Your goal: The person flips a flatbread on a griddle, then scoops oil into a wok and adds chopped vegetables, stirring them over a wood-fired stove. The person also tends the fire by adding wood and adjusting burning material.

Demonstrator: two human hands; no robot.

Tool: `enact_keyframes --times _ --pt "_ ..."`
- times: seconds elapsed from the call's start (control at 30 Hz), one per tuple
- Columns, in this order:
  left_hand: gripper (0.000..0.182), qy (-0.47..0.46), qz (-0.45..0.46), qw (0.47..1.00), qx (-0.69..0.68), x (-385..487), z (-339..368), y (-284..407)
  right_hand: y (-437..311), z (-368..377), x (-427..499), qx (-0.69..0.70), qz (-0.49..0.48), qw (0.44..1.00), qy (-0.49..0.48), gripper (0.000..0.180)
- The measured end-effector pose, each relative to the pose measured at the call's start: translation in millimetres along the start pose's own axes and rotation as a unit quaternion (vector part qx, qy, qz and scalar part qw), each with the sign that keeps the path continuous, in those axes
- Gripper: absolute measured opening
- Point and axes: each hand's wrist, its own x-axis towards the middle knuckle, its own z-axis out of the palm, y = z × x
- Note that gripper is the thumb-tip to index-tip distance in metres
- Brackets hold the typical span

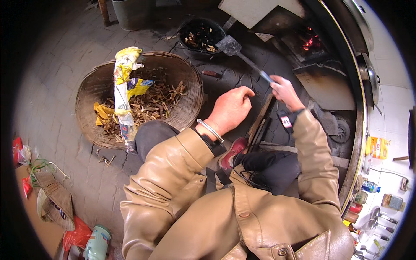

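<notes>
My right hand [286,91] grips the handle of a metal shovel [230,46], whose flat blade is at the rim of a dark round pan [202,35]. Charred bits and several pale pieces lie in the pan. My left hand [231,109], with a silver bracelet at the wrist, hovers with curled fingers near the shovel handle; I cannot tell whether it holds anything. To its left stands a wicker basket [187,110] of dry leaves or husks, its handle [122,97] wrapped in plastic and cloth. Embers [311,39] glow in the stove opening at the upper right.
Wooden sticks [261,115] lie on the brick floor by my red shoe [232,152]. A grey bucket [132,14] stands at the top left, and a short reddish-brown piece [212,74] lies below the pan. Along the right runs the stove's edge [359,130], with a tiled counter beyond.
</notes>
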Motion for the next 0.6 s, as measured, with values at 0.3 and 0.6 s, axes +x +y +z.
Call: enact_keyframes --times 0.3,0.6 --pt "0.020 0.010 -0.037 0.998 -0.041 10.8 -16.7 1.8 -36.3 73.7 166.7 -0.467 -0.110 0.867 0.137 0.035" --pt "0.021 0.003 -0.047 0.997 -0.054 14.1 -13.8 -4.2 3.5 93.0 136.1 -0.504 -0.176 0.843 0.056 0.034"
